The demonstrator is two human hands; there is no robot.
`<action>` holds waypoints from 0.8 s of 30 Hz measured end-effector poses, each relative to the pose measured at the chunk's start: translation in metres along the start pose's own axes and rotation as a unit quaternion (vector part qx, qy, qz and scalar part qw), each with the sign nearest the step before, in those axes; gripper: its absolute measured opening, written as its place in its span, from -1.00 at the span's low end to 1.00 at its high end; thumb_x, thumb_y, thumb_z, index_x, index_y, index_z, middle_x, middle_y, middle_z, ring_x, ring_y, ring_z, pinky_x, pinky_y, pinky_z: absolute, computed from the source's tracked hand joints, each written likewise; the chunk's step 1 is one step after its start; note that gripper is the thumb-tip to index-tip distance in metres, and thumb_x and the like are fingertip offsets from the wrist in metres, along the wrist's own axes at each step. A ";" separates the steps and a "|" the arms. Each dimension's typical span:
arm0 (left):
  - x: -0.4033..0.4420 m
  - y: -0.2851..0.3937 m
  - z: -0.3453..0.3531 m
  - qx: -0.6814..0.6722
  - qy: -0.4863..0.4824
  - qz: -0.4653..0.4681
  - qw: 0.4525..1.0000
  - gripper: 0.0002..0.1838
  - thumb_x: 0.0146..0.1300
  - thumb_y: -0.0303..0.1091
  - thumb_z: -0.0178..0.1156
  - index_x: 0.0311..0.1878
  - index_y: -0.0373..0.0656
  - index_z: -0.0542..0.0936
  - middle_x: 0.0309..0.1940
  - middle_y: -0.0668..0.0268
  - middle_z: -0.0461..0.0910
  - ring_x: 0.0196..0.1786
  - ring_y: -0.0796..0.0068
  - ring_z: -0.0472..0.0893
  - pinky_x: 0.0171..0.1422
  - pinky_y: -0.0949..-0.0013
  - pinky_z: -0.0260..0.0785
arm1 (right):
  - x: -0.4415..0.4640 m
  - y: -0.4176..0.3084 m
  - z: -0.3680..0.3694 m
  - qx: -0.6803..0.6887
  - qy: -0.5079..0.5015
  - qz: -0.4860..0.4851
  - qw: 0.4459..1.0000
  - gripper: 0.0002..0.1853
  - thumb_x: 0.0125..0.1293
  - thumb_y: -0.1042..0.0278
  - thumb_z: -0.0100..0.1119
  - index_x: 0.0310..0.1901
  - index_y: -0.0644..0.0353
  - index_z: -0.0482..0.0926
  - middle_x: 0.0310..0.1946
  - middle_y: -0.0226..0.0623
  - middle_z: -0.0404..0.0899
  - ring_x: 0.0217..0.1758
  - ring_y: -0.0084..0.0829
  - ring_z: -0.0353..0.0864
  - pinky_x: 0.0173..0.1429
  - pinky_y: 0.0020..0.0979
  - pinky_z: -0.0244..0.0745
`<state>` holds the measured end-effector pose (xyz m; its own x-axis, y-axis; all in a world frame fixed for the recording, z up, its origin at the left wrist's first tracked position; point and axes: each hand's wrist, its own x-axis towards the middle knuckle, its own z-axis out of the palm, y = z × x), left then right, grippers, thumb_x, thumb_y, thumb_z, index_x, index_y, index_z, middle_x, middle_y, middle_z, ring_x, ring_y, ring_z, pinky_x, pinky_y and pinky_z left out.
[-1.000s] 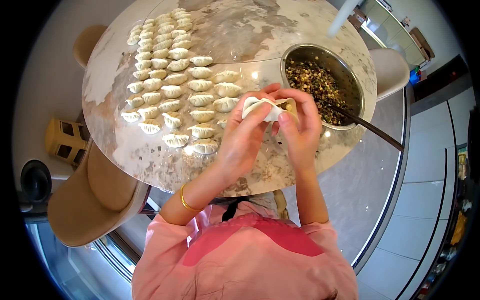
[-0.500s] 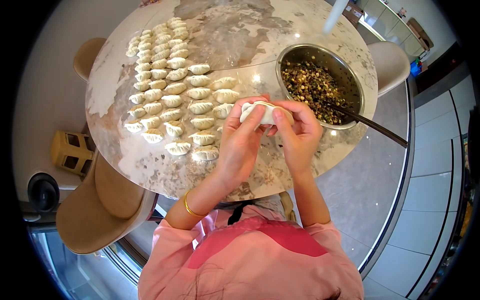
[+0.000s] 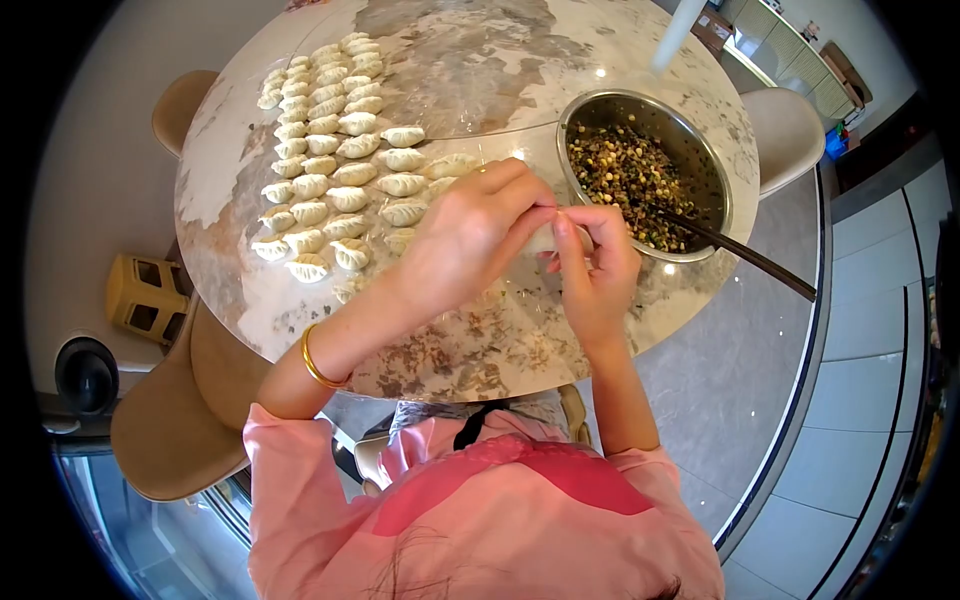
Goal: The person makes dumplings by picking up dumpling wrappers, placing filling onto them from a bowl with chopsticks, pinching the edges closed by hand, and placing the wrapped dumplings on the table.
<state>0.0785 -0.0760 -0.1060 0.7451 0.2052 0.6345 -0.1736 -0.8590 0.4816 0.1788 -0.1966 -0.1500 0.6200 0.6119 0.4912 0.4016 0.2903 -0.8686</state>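
One dumpling, left hand swung over.
Right hand half-curled, holding it mid-frame; left nearly closed, probably pinching edge.

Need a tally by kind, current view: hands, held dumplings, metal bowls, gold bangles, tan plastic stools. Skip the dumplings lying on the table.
Hands: 2 (left hand, right hand)
Held dumpling: 1, partly hidden
Metal bowl: 1
Gold bangle: 1
Tan plastic stool: 1
Total: 6
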 end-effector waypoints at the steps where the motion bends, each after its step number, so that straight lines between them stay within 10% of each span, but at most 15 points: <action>1: 0.002 -0.001 0.000 -0.001 0.001 0.000 1.000 -0.92 0.18 -0.53 0.24 -0.27 -0.31 0.56 -0.38 0.22 0.55 -0.35 0.37 0.54 -0.29 0.35 0.37 | 0.000 0.000 0.000 -0.001 -0.001 0.000 1.000 -0.92 0.33 0.52 0.13 -0.21 0.35 0.51 -0.30 -0.30 0.59 -0.39 -0.57 0.63 -0.37 -0.54 0.62; 9: 0.004 -0.001 -0.011 -0.209 0.016 -0.180 0.961 -0.89 0.27 -0.50 0.18 -0.19 -0.31 0.61 -0.27 0.26 0.60 -0.23 0.51 0.58 -0.19 0.45 0.46 | 0.010 -0.003 -0.001 0.184 0.001 0.055 0.981 -0.89 0.43 0.45 -0.02 -0.16 0.32 0.35 -0.30 -0.17 0.56 -0.37 -0.49 0.63 -0.41 -0.54 0.58; 24: -0.015 -0.005 -0.001 -0.121 0.083 -0.133 0.980 -0.90 0.16 -0.52 0.25 -0.26 -0.32 0.61 -0.38 0.19 0.60 -0.36 0.38 0.63 -0.33 0.43 0.51 | 0.006 0.000 0.013 0.099 0.057 -0.002 0.993 -0.87 0.40 0.46 0.03 -0.18 0.37 0.39 -0.29 -0.18 0.56 -0.30 -0.50 0.62 -0.30 -0.50 0.66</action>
<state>0.0673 -0.0743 -0.1176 0.6731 0.4983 0.5464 -0.1500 -0.6316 0.7607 0.1738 -0.1838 -0.1477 0.6956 0.5260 0.4893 0.2709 0.4387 -0.8568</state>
